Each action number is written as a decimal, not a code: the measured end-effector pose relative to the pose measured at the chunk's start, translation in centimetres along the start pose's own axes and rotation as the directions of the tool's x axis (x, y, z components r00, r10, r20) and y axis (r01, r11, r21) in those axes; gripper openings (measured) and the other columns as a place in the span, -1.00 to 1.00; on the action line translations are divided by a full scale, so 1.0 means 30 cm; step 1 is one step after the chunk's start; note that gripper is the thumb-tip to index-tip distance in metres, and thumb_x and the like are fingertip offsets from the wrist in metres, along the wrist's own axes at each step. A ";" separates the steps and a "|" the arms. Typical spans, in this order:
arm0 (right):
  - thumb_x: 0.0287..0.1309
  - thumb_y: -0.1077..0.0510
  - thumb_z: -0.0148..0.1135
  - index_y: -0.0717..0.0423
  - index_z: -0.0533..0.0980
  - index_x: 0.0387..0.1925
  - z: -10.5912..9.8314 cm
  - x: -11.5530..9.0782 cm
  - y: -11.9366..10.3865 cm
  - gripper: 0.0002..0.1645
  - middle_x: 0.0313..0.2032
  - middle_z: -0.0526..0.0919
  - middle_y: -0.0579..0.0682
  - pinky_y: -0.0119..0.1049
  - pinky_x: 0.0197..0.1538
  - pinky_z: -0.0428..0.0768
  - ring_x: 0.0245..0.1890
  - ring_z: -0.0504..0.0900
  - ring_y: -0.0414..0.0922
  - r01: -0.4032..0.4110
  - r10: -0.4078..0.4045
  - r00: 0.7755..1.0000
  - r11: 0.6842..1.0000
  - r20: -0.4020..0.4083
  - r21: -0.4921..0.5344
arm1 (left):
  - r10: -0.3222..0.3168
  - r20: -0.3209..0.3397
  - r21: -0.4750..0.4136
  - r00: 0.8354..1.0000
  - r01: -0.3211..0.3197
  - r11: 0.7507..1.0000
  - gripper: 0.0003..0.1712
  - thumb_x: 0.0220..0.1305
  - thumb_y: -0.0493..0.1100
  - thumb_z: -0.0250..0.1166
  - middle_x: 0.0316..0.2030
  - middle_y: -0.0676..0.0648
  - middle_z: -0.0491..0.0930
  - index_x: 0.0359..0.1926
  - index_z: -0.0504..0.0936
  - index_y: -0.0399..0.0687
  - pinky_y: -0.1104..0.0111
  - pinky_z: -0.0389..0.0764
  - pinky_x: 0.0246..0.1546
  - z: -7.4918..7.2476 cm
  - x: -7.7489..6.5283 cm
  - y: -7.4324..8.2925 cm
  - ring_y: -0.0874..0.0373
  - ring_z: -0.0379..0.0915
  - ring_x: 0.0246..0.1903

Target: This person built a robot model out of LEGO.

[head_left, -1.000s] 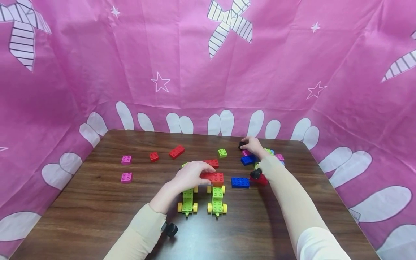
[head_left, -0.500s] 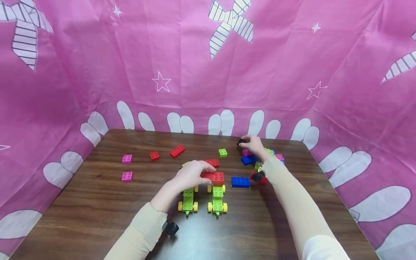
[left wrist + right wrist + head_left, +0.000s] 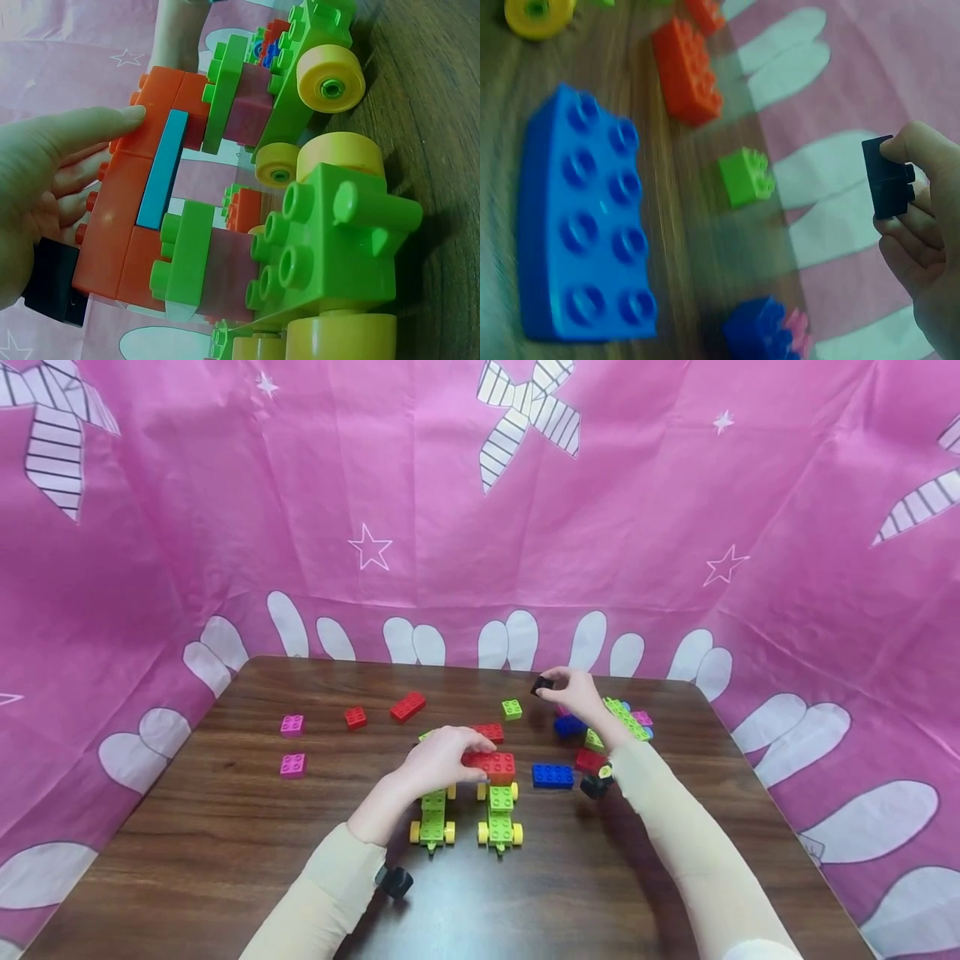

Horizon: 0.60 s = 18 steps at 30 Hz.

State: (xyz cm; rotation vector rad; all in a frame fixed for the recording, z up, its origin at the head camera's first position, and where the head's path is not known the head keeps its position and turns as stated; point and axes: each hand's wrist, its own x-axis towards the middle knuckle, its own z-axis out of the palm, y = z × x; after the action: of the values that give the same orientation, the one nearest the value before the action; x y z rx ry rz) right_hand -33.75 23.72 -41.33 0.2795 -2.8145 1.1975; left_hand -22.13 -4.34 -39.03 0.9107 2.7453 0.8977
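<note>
A toy brick build spans two green wheeled bases (image 3: 432, 818) with yellow wheels (image 3: 331, 79). Pink bricks (image 3: 229, 274) and green bricks (image 3: 189, 259) rise from the bases to a row of red bricks (image 3: 112, 217), with a blue piece (image 3: 163, 169) set along it. My left hand (image 3: 438, 762) holds the red row, its thumb on one side and fingers on the studded side; a black brick (image 3: 56, 281) sits at that row's end, by the palm. Over the table's back right, my right hand (image 3: 576, 692) pinches another black brick (image 3: 887, 178) between thumb and fingers.
Loose bricks lie around the brown table (image 3: 202, 852): two pink bricks (image 3: 292, 765) at left, red bricks (image 3: 408, 707) and a small green brick (image 3: 512, 709) at the back, a blue brick (image 3: 552, 776) right of the build. More bricks (image 3: 626, 718) cluster under my right forearm.
My right hand has moved left with the black brick, away from the right-hand cluster, uncovering more of it. My left hand stays on the build.
</note>
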 end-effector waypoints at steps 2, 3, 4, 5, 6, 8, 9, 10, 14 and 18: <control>0.13 0.09 0.37 0.25 0.59 -0.01 0.003 -0.020 -0.017 -0.57 -0.07 0.68 0.23 -0.05 0.03 0.55 -0.09 0.57 0.08 0.013 -0.013 1.000 1.000 -0.006 0.010 | 0.001 0.003 -0.001 1.000 -0.001 1.000 -0.51 0.07 -0.08 0.50 0.02 0.03 0.68 0.07 0.68 0.02 0.19 0.60 0.06 0.000 0.003 0.001 0.11 0.57 0.04; 0.12 0.09 0.38 0.23 0.59 -0.01 0.004 -0.030 -0.025 -0.58 -0.08 0.69 0.21 -0.06 0.02 0.55 -0.10 0.58 0.07 0.020 -0.020 1.000 1.000 -0.008 0.013 | 0.001 0.004 0.002 1.000 -0.002 1.000 -0.50 0.07 -0.08 0.50 0.02 0.02 0.68 0.08 0.67 0.01 0.19 0.60 0.06 0.000 0.004 0.001 0.11 0.57 0.04; 0.11 0.09 0.39 0.22 0.60 -0.02 0.006 -0.041 -0.032 -0.58 -0.09 0.69 0.20 -0.08 0.01 0.55 -0.11 0.59 0.06 0.029 -0.029 1.000 0.999 -0.011 0.020 | 0.002 0.006 0.005 1.000 -0.002 1.000 -0.50 0.07 -0.08 0.50 0.03 0.02 0.68 0.08 0.67 0.01 0.19 0.60 0.06 0.001 0.006 0.002 0.11 0.57 0.04; 0.10 0.09 0.40 0.20 0.61 -0.03 0.009 -0.051 -0.038 -0.59 -0.11 0.70 0.18 -0.11 -0.01 0.55 -0.12 0.60 0.05 0.039 -0.038 0.999 0.999 -0.013 0.025 | 0.003 0.007 0.007 1.000 -0.003 1.000 -0.50 0.07 -0.08 0.50 0.03 0.02 0.68 0.08 0.67 0.00 0.18 0.60 0.06 0.001 0.007 0.001 0.11 0.57 0.04; 0.09 0.09 0.40 0.19 0.61 -0.04 0.012 -0.063 -0.044 -0.59 -0.12 0.71 0.17 -0.14 -0.03 0.56 -0.14 0.61 0.03 0.046 -0.046 0.999 0.998 -0.013 0.035 | 0.004 0.008 0.010 1.000 -0.004 1.000 -0.49 0.07 -0.07 0.50 0.03 0.02 0.68 0.09 0.67 -0.01 0.18 0.60 0.06 0.002 0.008 0.002 0.11 0.57 0.03; 0.07 0.09 0.42 0.16 0.62 -0.05 0.021 -0.083 -0.056 -0.60 -0.14 0.72 0.14 -0.20 -0.08 0.56 -0.18 0.63 0.00 0.062 -0.061 0.998 0.996 -0.011 0.064 | 0.001 0.007 0.019 1.000 -0.002 1.000 -0.49 0.07 -0.06 0.50 0.03 0.03 0.68 0.08 0.67 0.00 0.19 0.60 0.06 0.002 0.009 0.001 0.12 0.57 0.04; 0.06 0.10 0.43 0.15 0.63 -0.06 0.025 -0.093 -0.063 -0.60 -0.15 0.72 0.13 -0.22 -0.09 0.56 -0.20 0.64 -0.02 0.073 -0.072 0.997 0.994 -0.011 0.078 | 0.000 0.007 0.019 1.000 0.000 1.000 -0.49 0.07 -0.06 0.51 0.03 0.03 0.68 0.08 0.67 0.01 0.19 0.60 0.06 0.001 0.009 0.001 0.12 0.57 0.04; 0.06 0.10 0.43 0.15 0.63 -0.06 0.029 -0.104 -0.070 -0.61 -0.16 0.73 0.12 -0.23 -0.10 0.57 -0.21 0.64 -0.03 0.083 -0.082 0.997 0.992 -0.008 0.091 | -0.002 0.007 0.020 1.000 0.002 1.000 -0.49 0.06 -0.06 0.51 0.03 0.03 0.68 0.08 0.67 0.01 0.19 0.60 0.06 0.001 0.009 0.001 0.12 0.57 0.04; 0.04 0.13 0.45 0.13 0.64 -0.10 0.043 -0.150 -0.104 -0.65 -0.19 0.73 0.10 -0.21 -0.07 0.57 -0.21 0.65 -0.05 0.127 -0.128 0.992 0.985 -0.002 0.117 | -0.011 0.005 0.012 1.000 0.011 1.000 -0.48 0.05 -0.03 0.51 0.02 0.02 0.68 0.08 0.67 0.02 0.17 0.59 0.07 -0.001 0.006 0.003 0.11 0.57 0.04; 0.02 0.14 0.46 0.12 0.64 -0.11 0.052 -0.199 -0.138 -0.65 -0.18 0.74 0.07 -0.14 -0.01 0.56 -0.16 0.65 -0.05 0.161 -0.163 0.987 0.980 0.006 0.115 | -0.020 0.000 -0.007 1.000 0.020 1.000 -0.47 0.05 -0.03 0.52 0.01 0.00 0.69 0.07 0.67 -0.03 0.15 0.59 0.08 -0.003 0.003 0.007 0.10 0.58 0.04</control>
State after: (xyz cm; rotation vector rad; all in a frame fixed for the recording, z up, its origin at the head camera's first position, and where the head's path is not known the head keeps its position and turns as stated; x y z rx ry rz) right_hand -27.07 20.61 -40.30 0.5168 -2.6780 1.3259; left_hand -22.14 -4.20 -38.84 0.8801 2.7444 0.9026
